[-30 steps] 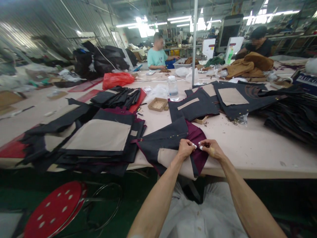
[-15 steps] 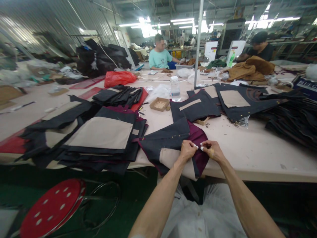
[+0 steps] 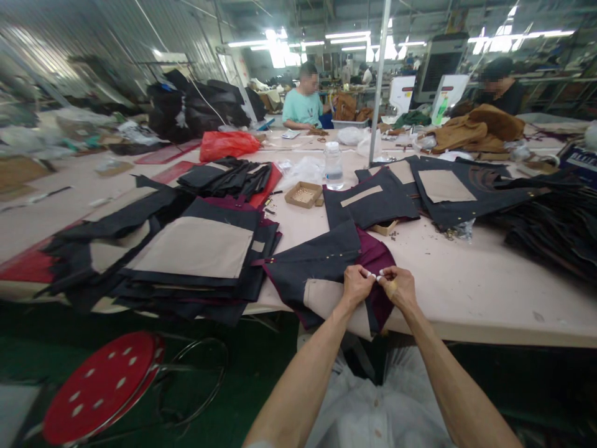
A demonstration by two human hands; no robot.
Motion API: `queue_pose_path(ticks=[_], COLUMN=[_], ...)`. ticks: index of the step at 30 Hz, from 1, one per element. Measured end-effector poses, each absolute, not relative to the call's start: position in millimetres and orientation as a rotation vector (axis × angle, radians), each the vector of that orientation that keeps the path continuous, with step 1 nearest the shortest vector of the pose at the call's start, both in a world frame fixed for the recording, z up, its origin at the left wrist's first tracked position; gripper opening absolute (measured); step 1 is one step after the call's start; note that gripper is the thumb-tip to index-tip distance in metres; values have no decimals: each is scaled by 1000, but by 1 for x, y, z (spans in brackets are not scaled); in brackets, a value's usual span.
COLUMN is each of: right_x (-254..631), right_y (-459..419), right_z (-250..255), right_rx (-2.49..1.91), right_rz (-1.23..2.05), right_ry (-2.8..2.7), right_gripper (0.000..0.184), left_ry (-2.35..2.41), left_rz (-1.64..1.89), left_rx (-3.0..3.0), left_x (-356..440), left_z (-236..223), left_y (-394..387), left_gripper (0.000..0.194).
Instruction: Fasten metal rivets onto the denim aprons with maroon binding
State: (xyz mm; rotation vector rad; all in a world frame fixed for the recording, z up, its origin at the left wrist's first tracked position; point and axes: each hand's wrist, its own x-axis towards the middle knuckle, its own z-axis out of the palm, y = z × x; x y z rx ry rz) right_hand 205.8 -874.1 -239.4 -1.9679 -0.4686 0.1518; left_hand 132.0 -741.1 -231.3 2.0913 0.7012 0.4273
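Note:
A dark grey fabric piece (image 3: 317,254) with maroon lining (image 3: 375,252) and a beige patch (image 3: 321,295) lies at the table's front edge, partly hanging over it. Small brass-coloured studs dot its upper seam. Over its right part, my left hand (image 3: 358,285) is closed in a pinch, its fingertips capped in white. Facing it almost tip to tip, my right hand (image 3: 398,287) also pinches, with white on its fingertips and a yellowish patch near the thumb. Whatever sits between the fingertips is too small to make out.
Stacked fabric pieces (image 3: 196,247) lie to the left, more panels (image 3: 448,186) to the right. Behind are a cardboard tray (image 3: 303,195) of small parts, a water jar (image 3: 333,167) and a metal pole (image 3: 380,81). A red stool (image 3: 102,386) stands below; two people sit opposite.
My right hand has come slightly closer to the left, so the fingertips nearly meet. The fabric piece stays in place. Across the table, the person in light green has shifted their arm.

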Motion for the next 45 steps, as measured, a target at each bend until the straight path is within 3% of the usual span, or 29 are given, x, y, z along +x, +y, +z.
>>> queue_pose_path(ticks=[18,31,45], right_x=[188,174,186], right_y=[-867,-868,-874], right_z=[-235,-228,-224], right_rx=[-2133,-2142,-1964], right_rz=[-123,-74,94], right_ry=[-389,-375,-582], right_gripper=[19,26,21], left_ry=[548,569,411], left_rz=[420,484,268], left_rx=[2179,2175,1939], left_x=[125,124,122], left_z=[-226,-226,-231], left_y=[-744,-747,-728], left_gripper=[8,6,16])
